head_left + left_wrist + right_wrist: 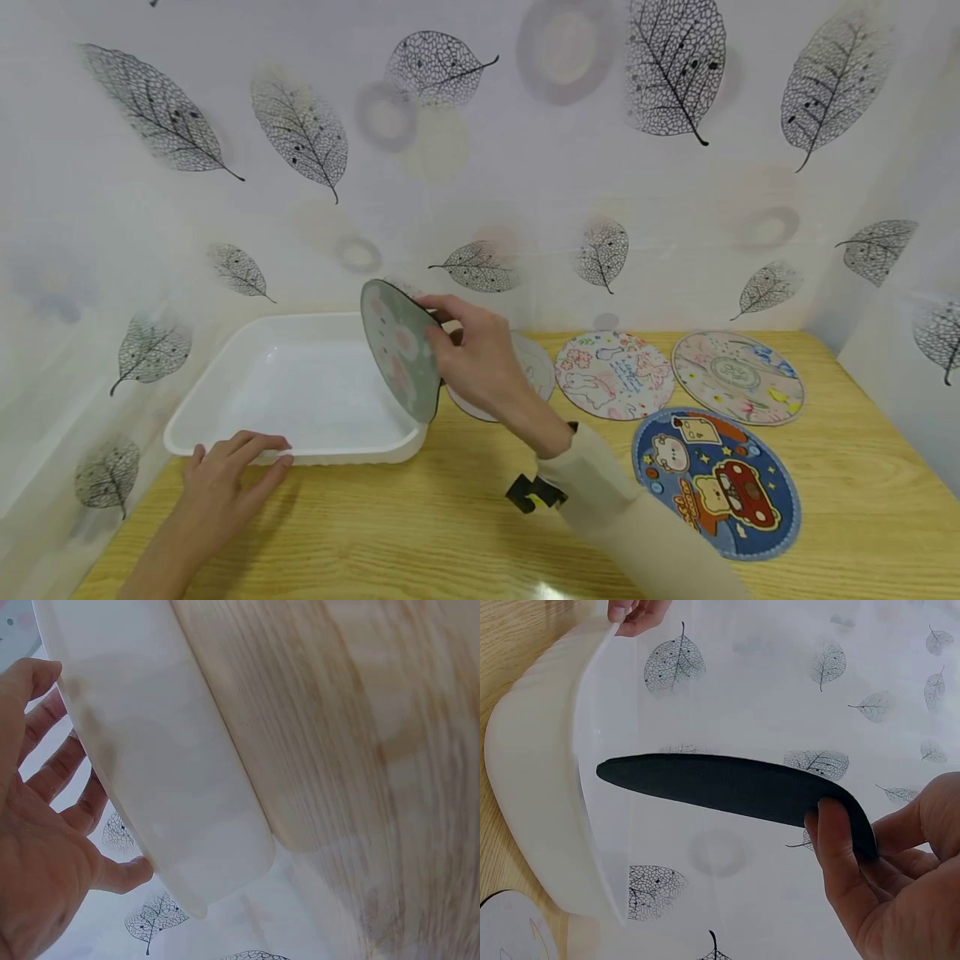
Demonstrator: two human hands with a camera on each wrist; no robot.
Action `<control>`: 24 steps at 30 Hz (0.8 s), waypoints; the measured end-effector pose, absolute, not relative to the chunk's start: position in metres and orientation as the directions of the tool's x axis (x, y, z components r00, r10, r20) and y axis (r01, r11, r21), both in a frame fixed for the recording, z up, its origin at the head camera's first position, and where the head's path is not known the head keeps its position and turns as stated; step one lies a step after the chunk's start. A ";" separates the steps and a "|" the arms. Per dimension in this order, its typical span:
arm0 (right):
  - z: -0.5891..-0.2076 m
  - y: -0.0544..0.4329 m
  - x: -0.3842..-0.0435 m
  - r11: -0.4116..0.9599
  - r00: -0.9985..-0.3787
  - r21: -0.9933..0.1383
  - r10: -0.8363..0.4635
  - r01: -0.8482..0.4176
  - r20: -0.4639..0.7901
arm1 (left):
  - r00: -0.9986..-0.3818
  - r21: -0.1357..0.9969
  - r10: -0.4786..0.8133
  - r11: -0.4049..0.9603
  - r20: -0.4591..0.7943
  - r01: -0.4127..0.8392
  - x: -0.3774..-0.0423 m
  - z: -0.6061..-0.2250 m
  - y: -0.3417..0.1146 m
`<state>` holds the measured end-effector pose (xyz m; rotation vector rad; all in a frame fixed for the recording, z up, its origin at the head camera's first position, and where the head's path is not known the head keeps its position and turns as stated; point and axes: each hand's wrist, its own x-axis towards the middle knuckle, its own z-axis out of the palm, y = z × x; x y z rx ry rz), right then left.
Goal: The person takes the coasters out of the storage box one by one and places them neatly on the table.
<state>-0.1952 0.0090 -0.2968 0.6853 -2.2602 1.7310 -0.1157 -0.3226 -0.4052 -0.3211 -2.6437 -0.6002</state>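
My right hand [480, 354] grips a round green mat [402, 354] by its right edge, thumb on one side and fingers on the other. The mat stands steeply tilted over the right end of a white plastic basin [300, 458]; its printed face, with pink and white shapes, turns left. From the right wrist, its dark underside [705, 787] shows, bent slightly near the fingers. My left hand [232, 475] holds the basin's near rim at the left front, fingers over the edge and thumb along the outside. In the left wrist view, the fingers [56, 769] pass behind the rim.
Right of the basin lie a pale mat [536, 367], partly hidden by my right hand, a white floral mat [615, 375], a pastel flower mat [738, 377] and a blue cartoon mat [716, 483]. A leaf-patterned sheet [480, 192] rises behind the wooden table [420, 533].
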 end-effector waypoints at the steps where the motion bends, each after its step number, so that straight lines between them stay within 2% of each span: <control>1: -0.296 0.010 -0.195 0.201 -0.870 -0.854 -0.232 -0.481 0.435 | -0.887 0.360 0.133 0.880 0.442 0.311 -0.116 -0.405 -0.323; 24: -0.290 0.037 -0.177 0.265 -0.864 -0.829 -0.264 -0.492 0.429 | -0.873 0.359 0.135 0.874 0.468 0.327 -0.116 -0.405 -0.322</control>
